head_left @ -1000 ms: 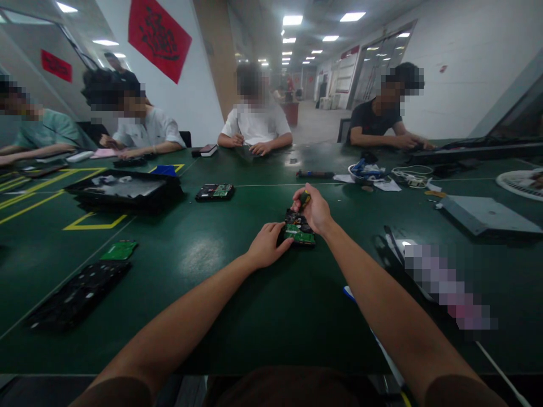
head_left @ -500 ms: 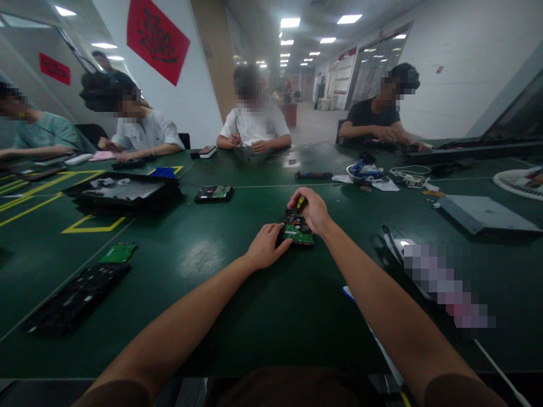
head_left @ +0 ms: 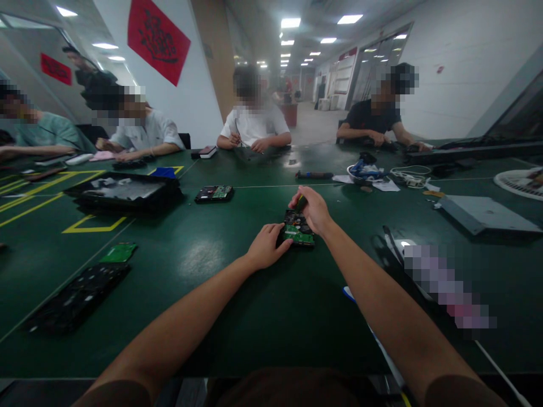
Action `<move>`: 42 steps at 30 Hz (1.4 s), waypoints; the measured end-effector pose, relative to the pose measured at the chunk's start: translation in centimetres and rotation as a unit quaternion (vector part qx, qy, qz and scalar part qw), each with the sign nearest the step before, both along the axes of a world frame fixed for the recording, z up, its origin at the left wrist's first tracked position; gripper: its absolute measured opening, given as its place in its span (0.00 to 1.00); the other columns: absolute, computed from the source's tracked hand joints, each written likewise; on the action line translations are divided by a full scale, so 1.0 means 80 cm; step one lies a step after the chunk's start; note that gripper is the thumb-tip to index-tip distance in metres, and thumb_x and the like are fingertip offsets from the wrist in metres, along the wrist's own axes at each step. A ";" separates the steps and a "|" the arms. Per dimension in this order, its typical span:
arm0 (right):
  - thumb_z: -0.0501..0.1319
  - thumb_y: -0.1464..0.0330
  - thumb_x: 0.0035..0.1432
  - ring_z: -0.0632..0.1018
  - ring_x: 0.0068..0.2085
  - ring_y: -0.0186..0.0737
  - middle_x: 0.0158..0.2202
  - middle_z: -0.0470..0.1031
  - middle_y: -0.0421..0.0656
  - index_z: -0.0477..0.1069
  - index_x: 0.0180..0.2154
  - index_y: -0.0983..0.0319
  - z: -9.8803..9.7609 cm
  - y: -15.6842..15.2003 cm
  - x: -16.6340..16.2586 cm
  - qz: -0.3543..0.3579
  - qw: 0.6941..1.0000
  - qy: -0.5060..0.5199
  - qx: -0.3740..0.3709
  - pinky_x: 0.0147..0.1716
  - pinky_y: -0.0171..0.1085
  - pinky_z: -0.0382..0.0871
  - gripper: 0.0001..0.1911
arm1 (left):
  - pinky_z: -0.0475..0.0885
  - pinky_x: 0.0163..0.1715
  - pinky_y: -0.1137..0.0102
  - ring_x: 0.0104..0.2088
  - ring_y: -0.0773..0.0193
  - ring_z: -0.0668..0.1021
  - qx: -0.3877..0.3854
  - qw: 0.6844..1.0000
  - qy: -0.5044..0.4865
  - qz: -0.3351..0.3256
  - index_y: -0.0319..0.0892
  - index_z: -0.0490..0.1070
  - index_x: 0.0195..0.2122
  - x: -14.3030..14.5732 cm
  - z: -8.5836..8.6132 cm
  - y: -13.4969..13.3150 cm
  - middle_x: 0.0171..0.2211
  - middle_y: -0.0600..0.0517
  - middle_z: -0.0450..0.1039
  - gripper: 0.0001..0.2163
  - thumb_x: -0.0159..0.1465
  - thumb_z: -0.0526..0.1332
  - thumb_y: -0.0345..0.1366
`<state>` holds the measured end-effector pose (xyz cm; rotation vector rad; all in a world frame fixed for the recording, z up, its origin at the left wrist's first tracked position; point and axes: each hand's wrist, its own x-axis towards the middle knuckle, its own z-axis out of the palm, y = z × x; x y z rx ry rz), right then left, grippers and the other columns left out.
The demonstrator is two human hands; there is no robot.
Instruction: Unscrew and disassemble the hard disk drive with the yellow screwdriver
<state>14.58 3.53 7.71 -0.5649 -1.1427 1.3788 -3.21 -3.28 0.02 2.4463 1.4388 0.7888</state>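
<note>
A hard drive (head_left: 297,234), with a green circuit board on its near half and dark metal on the far half, lies on the green tabletop. Around its left side my left hand (head_left: 267,246) is closed, the fingers at the far left edge and the thumb along the near edge. My right hand (head_left: 314,210) grips a screwdriver with a yellow and black handle (head_left: 301,202) over the far end of the drive. The screwdriver's tip is too small to make out.
Another hard drive (head_left: 214,194) lies farther back, left of centre. A black tray (head_left: 123,195), a loose green circuit board (head_left: 119,252) and a black panel (head_left: 80,297) are to the left. At right are a bowl of cables (head_left: 368,171) and a grey metal box (head_left: 487,215). Several people sit opposite.
My right hand has turned slightly on the screwdriver, so less of the yellow handle shows. My left hand and the hard drive stay put. A person at back left has moved left.
</note>
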 end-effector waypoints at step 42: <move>0.71 0.48 0.53 0.75 0.30 0.35 0.27 0.74 0.36 0.72 0.29 0.57 -0.003 0.001 0.002 -0.014 0.999 -0.043 0.005 0.37 0.36 0.70 0.21 | 0.68 0.64 0.52 0.63 0.47 0.71 -0.004 1.000 0.000 -0.001 0.39 0.63 0.67 0.000 0.006 -0.003 0.60 0.39 0.71 0.29 0.72 0.56 0.53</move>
